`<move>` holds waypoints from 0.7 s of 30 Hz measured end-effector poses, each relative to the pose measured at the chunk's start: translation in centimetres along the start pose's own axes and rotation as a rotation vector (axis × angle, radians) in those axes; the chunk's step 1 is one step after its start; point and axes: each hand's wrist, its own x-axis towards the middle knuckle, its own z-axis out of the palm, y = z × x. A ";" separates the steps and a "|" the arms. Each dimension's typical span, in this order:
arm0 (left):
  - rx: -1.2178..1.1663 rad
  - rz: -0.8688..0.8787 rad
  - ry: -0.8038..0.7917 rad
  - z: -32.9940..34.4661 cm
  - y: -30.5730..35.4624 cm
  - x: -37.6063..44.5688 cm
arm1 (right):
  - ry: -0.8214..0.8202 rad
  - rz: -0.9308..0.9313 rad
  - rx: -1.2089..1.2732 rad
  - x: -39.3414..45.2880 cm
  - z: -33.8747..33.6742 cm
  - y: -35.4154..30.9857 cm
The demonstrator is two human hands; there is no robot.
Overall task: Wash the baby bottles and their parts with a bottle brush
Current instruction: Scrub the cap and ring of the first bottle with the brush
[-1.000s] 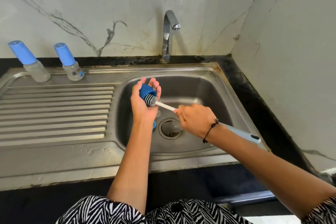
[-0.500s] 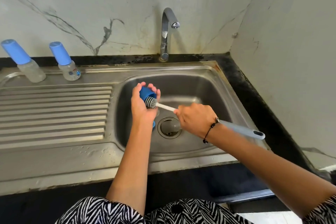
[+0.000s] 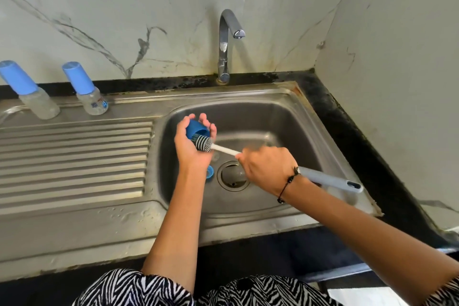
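My left hand [image 3: 192, 144] grips a blue bottle cap [image 3: 196, 129] over the sink basin [image 3: 273, 117], its opening turned toward my right. My right hand [image 3: 267, 167] holds the bottle brush [image 3: 330, 180] by its grey handle. The white stem runs to the striped bristle head [image 3: 203, 143], which sits at the cap's mouth. A blue ring part [image 3: 210, 172] lies on the basin floor below my left wrist, partly hidden. Two baby bottles with blue caps, the first bottle [image 3: 37, 99] and the second bottle [image 3: 90, 98], stand at the back left of the drainboard.
The chrome tap [image 3: 227, 40] rises behind the basin with no water running. The drain [image 3: 232, 176] is in the basin floor, partly covered by my right hand. A ribbed drainboard [image 3: 74, 159] spreads left. Marble walls close the back and right side.
The brush head has pulled slightly out of the cap's mouth, and my right hand shifted a little. The bottles have not moved.
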 end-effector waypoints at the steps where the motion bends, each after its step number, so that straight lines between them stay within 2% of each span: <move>1: 0.038 0.013 0.038 0.2 -0.2 0.1 | -0.007 0.011 -0.017 0.2 0.2 0.3; 4: 0.129 0.027 0.173 1.2 -1.5 0.5 | 0.003 0.043 -0.073 1.1 0.4 1.1; 6: 0.065 -0.003 0.229 1.5 -2.0 0.6 | -0.005 0.068 -0.062 1.8 0.0 1.1; 11: 0.087 0.016 0.156 0.7 -1.5 0.0 | 0.031 0.067 0.027 1.1 -0.8 0.6; 15: 0.006 -0.021 0.055 0.4 -1.0 0.1 | -0.043 0.030 0.053 0.1 -0.3 0.7; 18: 0.101 -0.037 0.198 0.7 -2.0 0.6 | -0.049 0.049 -0.039 0.7 0.2 1.4; 21: 0.085 -0.054 0.298 0.8 -2.6 0.9 | -0.066 0.071 -0.046 1.1 0.6 1.4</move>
